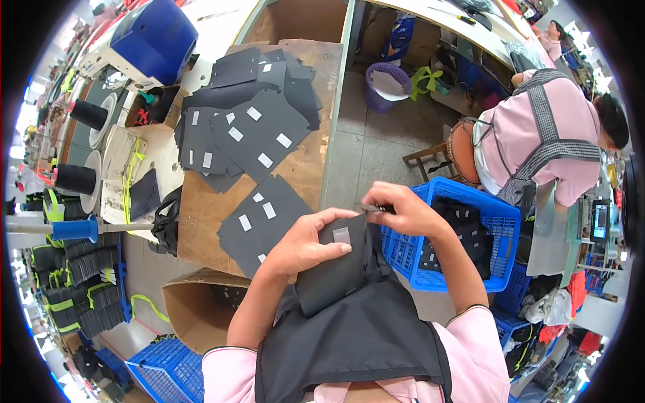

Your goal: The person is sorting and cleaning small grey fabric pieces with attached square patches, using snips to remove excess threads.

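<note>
Black panel (329, 275), matte, with a pale rectangular patch (342, 236), sits just beside the near right corner of the wooden worktop (199, 232), long axis roughly following its right edge; left hand (308, 240) clamps it, thumb on top; right hand (402, 209) pinches a small metallic tool (371, 209); tiled floor (349, 158) borders the worktop

I count two hands (306, 242), one held dark panel (329, 279), two black thread cones (89, 115) and one purple basket (374, 91); piled panels (235, 134) overlap, perhaps more than ten.
</note>
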Tool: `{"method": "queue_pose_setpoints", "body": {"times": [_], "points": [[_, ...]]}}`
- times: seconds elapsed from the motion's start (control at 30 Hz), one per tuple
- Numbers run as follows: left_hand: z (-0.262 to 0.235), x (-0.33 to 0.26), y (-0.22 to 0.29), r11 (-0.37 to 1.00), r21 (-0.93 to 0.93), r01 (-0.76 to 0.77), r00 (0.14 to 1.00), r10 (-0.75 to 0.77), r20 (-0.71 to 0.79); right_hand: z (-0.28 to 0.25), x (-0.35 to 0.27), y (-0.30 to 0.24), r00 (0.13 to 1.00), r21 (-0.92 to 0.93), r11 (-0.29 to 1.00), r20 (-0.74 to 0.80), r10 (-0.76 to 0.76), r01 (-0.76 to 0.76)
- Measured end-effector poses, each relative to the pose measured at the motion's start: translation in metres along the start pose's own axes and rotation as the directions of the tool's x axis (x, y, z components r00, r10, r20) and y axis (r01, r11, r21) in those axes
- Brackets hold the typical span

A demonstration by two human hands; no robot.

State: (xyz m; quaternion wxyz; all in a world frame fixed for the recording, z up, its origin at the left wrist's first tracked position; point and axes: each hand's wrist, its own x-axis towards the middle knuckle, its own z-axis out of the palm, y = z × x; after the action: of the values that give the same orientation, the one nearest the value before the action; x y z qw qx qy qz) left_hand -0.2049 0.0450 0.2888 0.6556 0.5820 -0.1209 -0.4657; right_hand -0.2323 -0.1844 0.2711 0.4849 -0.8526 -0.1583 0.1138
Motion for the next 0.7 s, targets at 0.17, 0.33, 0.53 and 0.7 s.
{"method": "queue_pose_setpoints", "body": {"times": [0.17, 0.33, 0.53, 0.7], "points": [[0.001, -0.001, -0.008, 0.993, -0.115, 0.014, 0.999, -0.017, -0.027, 0.003, -0.016, -0.001, 0.981, 0.156, 0.972, -0.054, 0.185, -0.175], [0.006, -0.003, -0.005, 0.988, -0.096, -0.121, 0.983, 0.106, -0.15, 0.023, -0.03, -0.05, 0.911, -0.157, 0.98, -0.411, 0.044, -0.118], [0.007, 0.001, -0.015, 0.982, 0.046, -0.18, 0.969, 0.186, -0.165, 0.046, -0.044, -0.057, 0.913, -0.313, 0.947, -0.403, -0.061, -0.074], [0.013, -0.002, -0.01, 0.974, 0.162, -0.16, 0.954, 0.195, -0.227, 0.052, -0.044, -0.059, 0.875, -0.28, 0.955, -0.482, -0.054, -0.095]]}}
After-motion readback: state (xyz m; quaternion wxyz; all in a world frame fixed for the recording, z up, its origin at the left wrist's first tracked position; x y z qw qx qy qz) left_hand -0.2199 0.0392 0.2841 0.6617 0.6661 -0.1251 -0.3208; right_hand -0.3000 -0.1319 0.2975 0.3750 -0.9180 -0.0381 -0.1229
